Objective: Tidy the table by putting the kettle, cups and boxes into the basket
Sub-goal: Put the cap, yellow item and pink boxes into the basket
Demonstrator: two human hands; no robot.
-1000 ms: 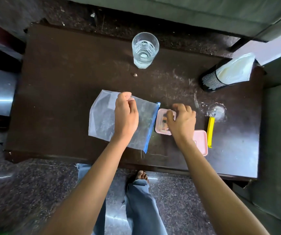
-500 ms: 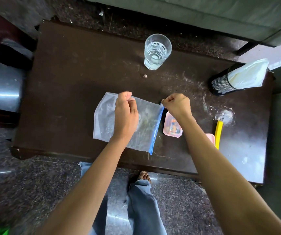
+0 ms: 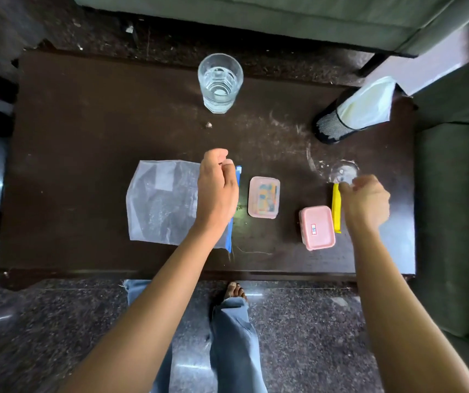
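A clear zip bag (image 3: 165, 199) with a blue seal lies flat on the dark table (image 3: 85, 137). My left hand (image 3: 217, 188) rests on its right edge, with the fingers pinched on the top of the blue seal. Right of the bag sits a small open pink box (image 3: 263, 197) with coloured contents. A closed pink box (image 3: 316, 227) with a label stands further right. My right hand (image 3: 366, 202) is curled shut beside a yellow strip (image 3: 336, 208), its fingertips near a small clear round piece (image 3: 343, 171). A glass of water (image 3: 219, 82) stands at the far edge. No basket or kettle shows.
A black mesh holder (image 3: 329, 129) with white paper in it leans at the far right corner. A small crumb (image 3: 208, 125) lies below the glass. Sofa cushions (image 3: 454, 222) border the table on the right and far side. My legs are under the near edge.
My right hand left the open pink box, passed the bag's corner and moved right to the yellow strip. My left hand slid right along the bag to the blue seal.
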